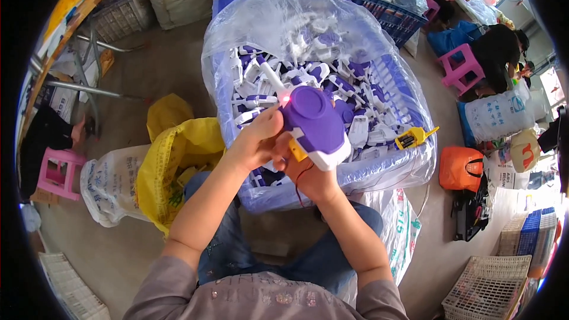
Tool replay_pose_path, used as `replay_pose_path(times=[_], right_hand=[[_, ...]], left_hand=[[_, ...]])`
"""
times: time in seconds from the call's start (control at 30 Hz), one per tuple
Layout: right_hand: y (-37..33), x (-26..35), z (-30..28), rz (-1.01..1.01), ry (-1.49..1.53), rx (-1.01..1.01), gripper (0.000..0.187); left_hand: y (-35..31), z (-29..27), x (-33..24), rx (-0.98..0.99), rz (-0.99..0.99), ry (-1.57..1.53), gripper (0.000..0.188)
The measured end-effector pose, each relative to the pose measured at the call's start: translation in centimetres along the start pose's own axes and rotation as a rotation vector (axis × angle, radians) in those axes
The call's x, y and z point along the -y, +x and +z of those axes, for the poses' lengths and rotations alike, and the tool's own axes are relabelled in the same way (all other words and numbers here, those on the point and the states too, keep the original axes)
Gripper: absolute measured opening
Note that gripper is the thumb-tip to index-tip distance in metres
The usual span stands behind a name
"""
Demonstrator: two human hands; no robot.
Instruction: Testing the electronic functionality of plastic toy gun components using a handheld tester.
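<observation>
Above the near part of a blue plastic crate (379, 172), a purple-and-white plastic toy (313, 120) with a raised round disc is held between both hands. A white stick-like part points away from it, and a red light glows at that part's base. My left hand (259, 137) grips the toy's left side, thumb up against it. Closed beneath the toy's near end is my right hand (311, 179); its fingers are partly hidden. A yellow block (297, 150) shows between the hands, with a thin red wire hanging below. Many similar toys (278, 77) fill the crate.
Clear plastic sheeting (243, 24) lines the crate. A yellow-and-black device (413, 138) rests on its right rim. Left of my legs stands an open yellow sack (157, 172) beside a white sack (112, 181). Pink stools (461, 70) and other people are on both sides.
</observation>
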State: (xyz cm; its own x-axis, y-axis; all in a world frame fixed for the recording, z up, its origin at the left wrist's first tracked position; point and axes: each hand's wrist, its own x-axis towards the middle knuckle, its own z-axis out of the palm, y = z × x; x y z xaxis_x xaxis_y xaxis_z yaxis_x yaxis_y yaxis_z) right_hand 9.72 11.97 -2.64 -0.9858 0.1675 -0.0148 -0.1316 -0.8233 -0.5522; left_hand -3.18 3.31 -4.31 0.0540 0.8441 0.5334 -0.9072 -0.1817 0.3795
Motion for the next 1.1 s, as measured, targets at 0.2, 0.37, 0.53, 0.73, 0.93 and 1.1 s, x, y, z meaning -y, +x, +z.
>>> replay_pose_path(times=[0.2, 0.37, 0.53, 0.73, 0.93, 1.1], right_hand=[[0.5, 2.1, -1.0, 0.368, -0.333, 0.223, 0.035], [0.8, 3.9, -0.5, -0.738, -1.145, -0.382, 0.028], [-0.2, 4.2, 0.3, -1.299, -1.63, 0.042, 0.05], [0.0, 2.8, 0.7, -1.257, -1.473, 0.013, 0.061], [-0.6, 2.9, 1.5, -1.06, -1.687, 0.075, 0.058], [0.2, 2.0, 0.5, -1.057, -1.219, -0.037, 0.045]], left_hand=[[1.5, 3.4, -0.3, -0.371, 0.14, 0.465, 0.076], [-0.1, 3.2, -1.4, -0.657, 0.077, 0.639, 0.083], [0.6, 4.7, -1.5, -0.672, 0.005, 0.673, 0.075], [0.1, 4.3, -1.7, -0.701, 0.028, 0.638, 0.061], [0.1, 4.1, -1.7, -0.715, 0.04, 0.687, 0.062], [0.7, 3.5, -1.4, -0.531, 0.196, 0.588, 0.069]])
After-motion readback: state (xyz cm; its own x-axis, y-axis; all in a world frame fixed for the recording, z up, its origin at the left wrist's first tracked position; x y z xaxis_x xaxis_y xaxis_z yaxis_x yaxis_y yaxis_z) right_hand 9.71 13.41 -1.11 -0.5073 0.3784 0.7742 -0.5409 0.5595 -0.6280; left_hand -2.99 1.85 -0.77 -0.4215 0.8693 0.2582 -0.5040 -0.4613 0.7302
